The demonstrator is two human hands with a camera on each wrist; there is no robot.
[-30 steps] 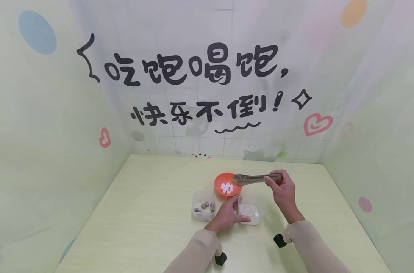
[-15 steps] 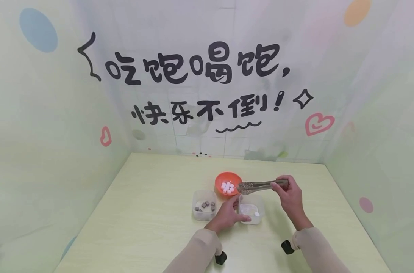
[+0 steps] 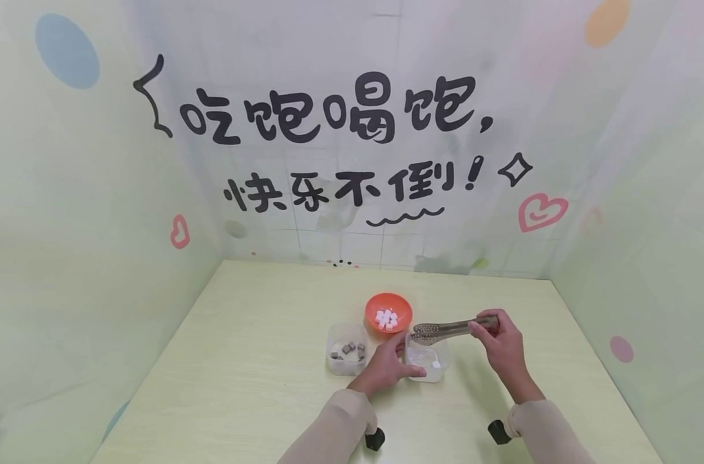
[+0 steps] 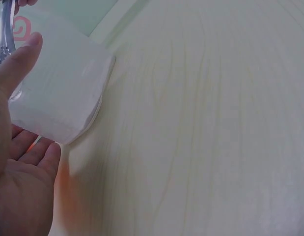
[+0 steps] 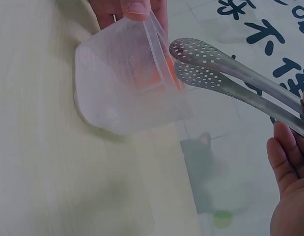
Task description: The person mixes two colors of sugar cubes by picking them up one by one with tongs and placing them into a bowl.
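Note:
My right hand [image 3: 502, 345] holds a pair of metal food tongs [image 3: 450, 328] by the handle end. Their perforated tips, slightly apart and with nothing between them, overlap the back rim of a clear plastic container [image 3: 442, 368] in the head view. One small white cube [image 3: 437, 365] lies inside that container. My left hand [image 3: 384, 368] grips the container's left side, thumb at the front and fingers behind. In the left wrist view, thumb and fingertips straddle the container wall [image 4: 68, 93]. The right wrist view shows the tongs [image 5: 230, 81] at the container's open top.
Just behind the container sits an orange bowl [image 3: 399, 307] with several white cubes [image 3: 386, 318] in it. A second clear container [image 3: 347, 370] with several brown cubes [image 3: 352, 347] stands left of my left hand. Printed walls [image 3: 352, 193] enclose the pale wooden table [image 3: 259, 348].
The tongs have moved from over the orange bowl, rightward and toward me, to the container's back rim. My left hand stays in place on the container.

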